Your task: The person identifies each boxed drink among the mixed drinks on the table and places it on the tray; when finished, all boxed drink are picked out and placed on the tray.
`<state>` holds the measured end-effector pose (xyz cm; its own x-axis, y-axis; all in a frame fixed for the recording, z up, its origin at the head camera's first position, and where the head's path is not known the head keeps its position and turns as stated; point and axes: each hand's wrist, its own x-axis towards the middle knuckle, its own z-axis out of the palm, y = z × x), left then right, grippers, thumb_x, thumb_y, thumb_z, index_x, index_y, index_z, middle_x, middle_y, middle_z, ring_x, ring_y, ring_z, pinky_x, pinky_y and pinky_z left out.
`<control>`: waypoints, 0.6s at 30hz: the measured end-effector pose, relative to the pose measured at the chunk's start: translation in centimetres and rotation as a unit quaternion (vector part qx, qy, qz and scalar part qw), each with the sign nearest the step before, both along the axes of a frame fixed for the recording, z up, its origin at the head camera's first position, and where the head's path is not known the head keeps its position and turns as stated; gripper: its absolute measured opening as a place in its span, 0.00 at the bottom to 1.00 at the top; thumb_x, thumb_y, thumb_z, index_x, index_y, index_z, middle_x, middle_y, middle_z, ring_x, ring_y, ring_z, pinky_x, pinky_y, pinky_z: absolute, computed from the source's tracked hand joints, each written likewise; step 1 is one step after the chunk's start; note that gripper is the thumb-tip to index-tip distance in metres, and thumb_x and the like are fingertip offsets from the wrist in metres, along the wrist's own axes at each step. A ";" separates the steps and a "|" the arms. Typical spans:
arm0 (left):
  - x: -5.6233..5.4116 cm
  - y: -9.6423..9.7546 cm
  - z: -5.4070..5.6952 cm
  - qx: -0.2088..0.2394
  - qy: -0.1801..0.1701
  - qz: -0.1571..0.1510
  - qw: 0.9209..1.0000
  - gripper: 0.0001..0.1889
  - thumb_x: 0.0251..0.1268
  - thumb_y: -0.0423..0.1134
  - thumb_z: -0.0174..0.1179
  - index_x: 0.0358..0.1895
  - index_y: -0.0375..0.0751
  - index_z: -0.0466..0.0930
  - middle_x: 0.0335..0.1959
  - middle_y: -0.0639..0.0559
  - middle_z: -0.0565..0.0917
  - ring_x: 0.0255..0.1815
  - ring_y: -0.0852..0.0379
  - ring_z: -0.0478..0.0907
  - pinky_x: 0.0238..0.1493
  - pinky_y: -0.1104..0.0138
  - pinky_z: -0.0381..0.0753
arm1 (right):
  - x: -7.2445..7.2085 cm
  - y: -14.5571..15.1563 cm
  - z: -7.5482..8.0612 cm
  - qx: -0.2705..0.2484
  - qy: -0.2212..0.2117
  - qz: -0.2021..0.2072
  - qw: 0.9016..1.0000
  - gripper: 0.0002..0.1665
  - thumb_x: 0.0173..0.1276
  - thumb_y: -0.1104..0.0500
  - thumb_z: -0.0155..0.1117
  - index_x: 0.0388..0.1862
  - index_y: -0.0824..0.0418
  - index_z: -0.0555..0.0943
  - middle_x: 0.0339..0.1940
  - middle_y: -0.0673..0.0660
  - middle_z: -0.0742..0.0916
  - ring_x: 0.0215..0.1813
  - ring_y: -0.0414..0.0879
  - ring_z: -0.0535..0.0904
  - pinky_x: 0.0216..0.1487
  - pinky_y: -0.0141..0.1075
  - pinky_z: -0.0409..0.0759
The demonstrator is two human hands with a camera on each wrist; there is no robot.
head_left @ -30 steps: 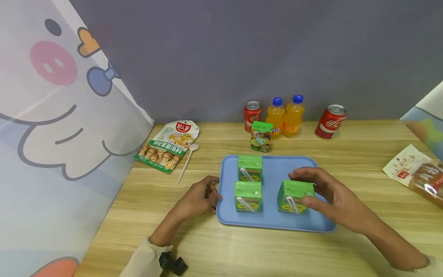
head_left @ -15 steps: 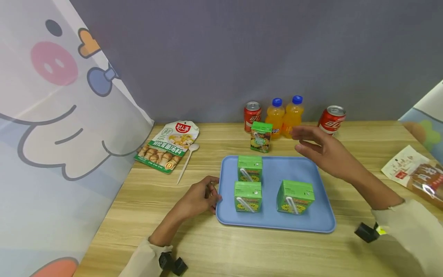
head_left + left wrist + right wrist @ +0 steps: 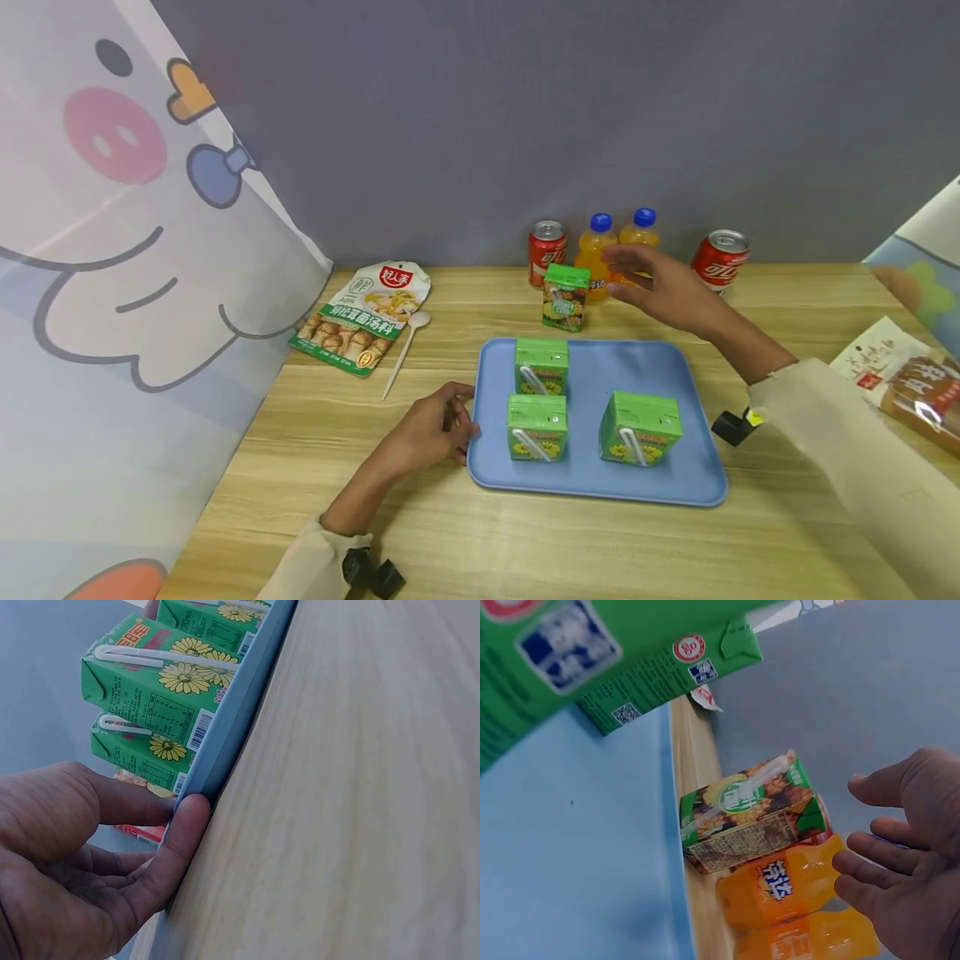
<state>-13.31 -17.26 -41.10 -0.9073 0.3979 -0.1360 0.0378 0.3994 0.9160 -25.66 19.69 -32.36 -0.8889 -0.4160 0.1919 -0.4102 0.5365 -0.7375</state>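
My left hand (image 3: 429,429) pinches the left rim of a blue tray (image 3: 587,375) between thumb and finger, as the left wrist view shows up close. Three green drink cartons with straws stand upright on that tray: a back-left carton (image 3: 542,367), a front-left carton (image 3: 537,428) and a right carton (image 3: 641,428). Beyond the tray's back edge, my right hand (image 3: 654,285) hovers with fingers spread and nothing in them. It overlaps two orange soda bottles (image 3: 780,889) in the head view. Left of it stands a smaller fruit-juice carton (image 3: 566,298), upright on the table.
Red cola cans stand at the back wall: a left can (image 3: 547,252) and a right can (image 3: 722,260). To the left lie a food pouch (image 3: 367,312) and a white spoon (image 3: 407,352). A snack bag (image 3: 903,379) lies far right. A grey partition (image 3: 525,125) rises behind.
My right hand has let go of the right green carton, leaving it on the tray, and moved back and then left toward the bottles. The left hand stays at the tray's rim.
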 end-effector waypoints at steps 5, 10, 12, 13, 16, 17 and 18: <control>0.0 0.0 0.2 0.002 -0.001 0.001 1.000 0.28 0.68 0.27 0.62 0.69 0.31 0.64 0.38 0.41 0.77 0.28 0.49 0.82 0.28 0.59 0.91 | -1.2 -0.3 -0.6 -0.019 -0.023 0.026 0.999 0.33 0.75 0.54 0.64 0.74 0.62 0.67 0.71 0.62 0.74 0.72 0.60 0.69 0.71 0.59 0.70; 0.0 -0.1 0.1 0.004 -0.001 0.000 1.000 0.28 0.68 0.27 0.62 0.69 0.31 0.65 0.38 0.41 0.76 0.28 0.49 0.82 0.27 0.59 0.91 | -2.2 -0.6 -1.3 -0.009 -0.046 0.048 0.998 0.33 0.75 0.54 0.63 0.74 0.61 0.67 0.69 0.61 0.76 0.70 0.60 0.70 0.70 0.60 0.71; 0.0 -0.1 0.1 0.005 0.000 0.000 1.000 0.28 0.68 0.27 0.62 0.69 0.31 0.65 0.38 0.41 0.76 0.28 0.49 0.82 0.27 0.59 0.91 | -2.8 -0.8 -1.6 -0.004 -0.055 0.055 0.997 0.33 0.75 0.56 0.63 0.74 0.61 0.66 0.68 0.62 0.76 0.69 0.61 0.71 0.70 0.60 0.72; 0.0 -0.1 0.0 0.006 0.000 0.000 1.000 0.27 0.68 0.26 0.62 0.69 0.31 0.65 0.38 0.41 0.76 0.28 0.49 0.82 0.27 0.59 0.91 | -3.0 -0.9 -1.9 -0.004 -0.059 0.058 0.997 0.33 0.75 0.56 0.63 0.74 0.61 0.66 0.68 0.62 0.77 0.69 0.61 0.72 0.69 0.61 0.72; 0.0 -0.1 -0.1 0.006 0.002 -0.002 1.000 0.27 0.68 0.26 0.62 0.69 0.30 0.65 0.38 0.40 0.76 0.27 0.50 0.82 0.27 0.59 0.91 | -3.7 -1.3 -2.6 -0.005 -0.074 0.067 0.995 0.33 0.75 0.57 0.64 0.74 0.60 0.66 0.66 0.63 0.78 0.68 0.61 0.73 0.69 0.59 0.74; 0.0 -0.1 0.0 0.007 0.002 -0.002 1.000 0.27 0.68 0.26 0.62 0.69 0.30 0.65 0.38 0.40 0.76 0.27 0.50 0.82 0.27 0.59 0.91 | -3.9 -1.4 -2.8 -0.007 -0.079 0.069 0.994 0.33 0.75 0.57 0.64 0.74 0.60 0.66 0.65 0.63 0.78 0.67 0.60 0.74 0.69 0.59 0.74; 0.0 -0.1 0.0 0.006 0.001 -0.002 1.000 0.27 0.68 0.26 0.62 0.69 0.31 0.65 0.38 0.40 0.76 0.27 0.50 0.82 0.27 0.60 0.91 | -4.0 -1.6 -3.0 -0.008 -0.084 0.069 0.994 0.33 0.75 0.56 0.64 0.74 0.60 0.66 0.65 0.63 0.79 0.67 0.60 0.74 0.69 0.58 0.75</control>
